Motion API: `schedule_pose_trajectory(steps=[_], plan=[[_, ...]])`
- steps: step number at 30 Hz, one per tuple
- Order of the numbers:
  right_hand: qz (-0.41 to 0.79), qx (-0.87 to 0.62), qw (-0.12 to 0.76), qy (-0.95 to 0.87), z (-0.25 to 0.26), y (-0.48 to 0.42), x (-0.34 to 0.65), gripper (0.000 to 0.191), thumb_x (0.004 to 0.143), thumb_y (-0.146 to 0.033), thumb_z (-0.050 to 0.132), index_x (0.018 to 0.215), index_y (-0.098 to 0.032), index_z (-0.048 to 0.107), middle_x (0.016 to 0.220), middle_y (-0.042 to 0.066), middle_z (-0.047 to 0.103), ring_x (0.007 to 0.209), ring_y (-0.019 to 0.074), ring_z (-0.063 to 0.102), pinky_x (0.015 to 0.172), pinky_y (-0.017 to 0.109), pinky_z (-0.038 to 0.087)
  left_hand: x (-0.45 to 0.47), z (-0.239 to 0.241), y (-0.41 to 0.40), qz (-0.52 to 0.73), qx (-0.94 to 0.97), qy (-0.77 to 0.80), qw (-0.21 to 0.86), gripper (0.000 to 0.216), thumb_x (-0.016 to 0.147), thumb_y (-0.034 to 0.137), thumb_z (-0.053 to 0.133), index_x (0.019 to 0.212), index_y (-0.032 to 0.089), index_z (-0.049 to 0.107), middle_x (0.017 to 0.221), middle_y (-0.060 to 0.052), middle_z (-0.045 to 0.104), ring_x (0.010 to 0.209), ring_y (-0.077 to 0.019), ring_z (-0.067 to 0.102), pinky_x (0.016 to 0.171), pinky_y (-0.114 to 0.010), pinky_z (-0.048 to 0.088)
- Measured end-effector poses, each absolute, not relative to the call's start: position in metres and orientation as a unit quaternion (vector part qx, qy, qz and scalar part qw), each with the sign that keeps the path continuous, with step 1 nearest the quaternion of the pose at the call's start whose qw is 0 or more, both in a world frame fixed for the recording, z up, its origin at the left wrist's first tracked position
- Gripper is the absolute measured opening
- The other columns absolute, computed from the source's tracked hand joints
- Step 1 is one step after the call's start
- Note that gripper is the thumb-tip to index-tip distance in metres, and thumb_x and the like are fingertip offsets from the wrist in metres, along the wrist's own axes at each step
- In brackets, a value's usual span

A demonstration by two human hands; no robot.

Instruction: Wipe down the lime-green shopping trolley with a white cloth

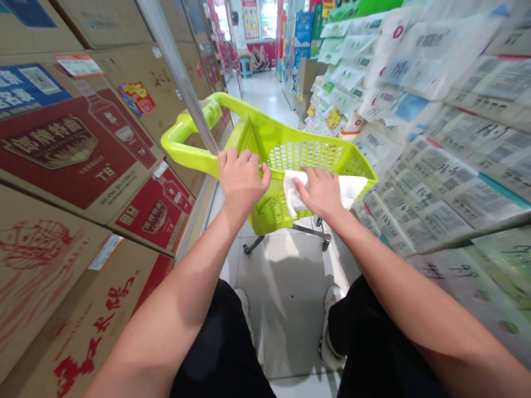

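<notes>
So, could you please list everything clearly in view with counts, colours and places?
Shopping cart: one, lime green, centre.
Cloth: one, white, over the cart's near rim.
Metal pole: one, silver, slanting from upper left.
Cartons: many, brown and red, left.
Wrapped packs: many, mostly white, right.
Stool: one, blue, aisle's far end.
Shoes: two, whitish, below the cart.
Trousers: one pair, black, bottom.
Left hand: one, bare, on the cart's rim.
Right hand: one, bare, on the cloth.

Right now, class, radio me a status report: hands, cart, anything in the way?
Left hand curled over edge of green cart. Right hand on white cloth, draped over cart's near side. Flanking: cartons left, stacked packs right.
</notes>
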State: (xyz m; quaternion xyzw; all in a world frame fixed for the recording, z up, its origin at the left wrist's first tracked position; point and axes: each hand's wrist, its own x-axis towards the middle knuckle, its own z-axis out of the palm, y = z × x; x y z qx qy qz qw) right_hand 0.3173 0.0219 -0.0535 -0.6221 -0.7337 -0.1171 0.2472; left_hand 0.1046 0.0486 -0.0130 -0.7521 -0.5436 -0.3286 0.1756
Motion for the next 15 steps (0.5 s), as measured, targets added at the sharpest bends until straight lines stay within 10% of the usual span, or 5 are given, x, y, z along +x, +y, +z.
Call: schedule_pose_trajectory(steps=[4,15], plan=[[-0.121,-0.53,0.288,-0.789,-0.048,0.01,0.274,0.073,0.106,-0.061,0.026,0.153,-0.009,0.048,0.143,0.02,0.061,0.129,0.033,0.052,0.108,0.044,0.033,0.101,-0.015,0.044,-0.343,-0.757,-0.52,0.197,0.025,0.096,0.037,0.044,0.082,0.024,0.059,0.09,-0.009,0.065,0.106,-0.0325,0.054,0.102,-0.055,0.031],[-0.075,-0.769,0.132,-0.621,-0.048,0.035,0.387,0.075,0.105,-0.06,0.021,0.104,-0.015,0.08,0.098,0.021,0.077,0.093,0.0343,0.072,0.075,0.038,0.042,0.073,-0.02,0.056,-0.362,-0.759,-0.521,0.149,0.02,0.092,0.038,0.051,0.086,0.024,0.064,0.094,-0.01,0.068,0.114,-0.0367,0.055,0.107,-0.058,0.029]])
